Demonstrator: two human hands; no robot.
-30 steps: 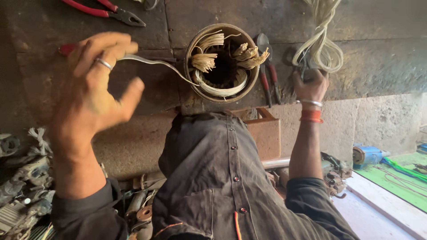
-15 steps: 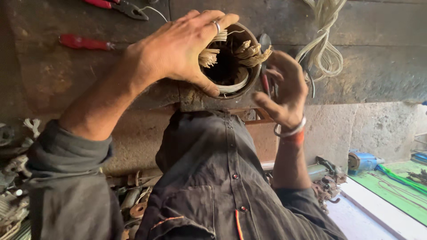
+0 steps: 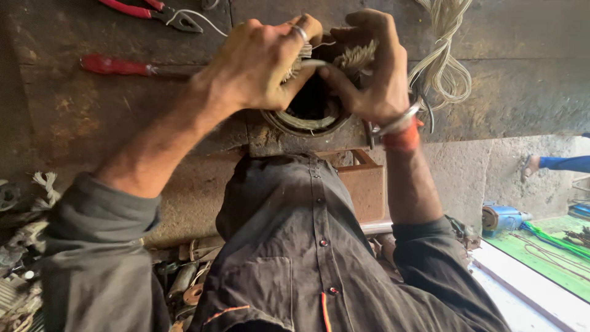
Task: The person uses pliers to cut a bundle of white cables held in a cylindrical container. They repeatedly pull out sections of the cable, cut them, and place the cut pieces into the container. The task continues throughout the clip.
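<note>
Work piece: a round motor stator (image 3: 310, 114) with pale wire windings sits on the dark, stained desk (image 3: 110, 117), close to the near edge and directly in front of the person's chest.
Change, left hand: a second ago the left hand (image 3: 258, 64) is raised and spread clear of the stator, drawing a pale wire out sideways. It now lies over the left rim of the stator, a ring on one finger.
Change, right hand: a second ago the right hand (image 3: 375, 74) rests off to the right, beside the coil of pale cord (image 3: 445, 67). It now covers the right rim of the stator.
Left grip: narrow; thumb and fingers pinch a pale wire strand (image 3: 307, 63) at the top of the bore.
Right grip: narrow; fingertips press on the frayed winding ends (image 3: 356, 55). Whether they hold a strand cannot be told.
Meaning: both hands have closed in on the windings, so the work appears to have passed from drawing wire out to seating or tucking it at the bore.
Unchanged: red-handled pliers (image 3: 147, 11) and a red-handled screwdriver (image 3: 120, 66) lie untouched on the desk to the left.
Hidden: most of the stator's upper rim is covered by the hands.
</note>
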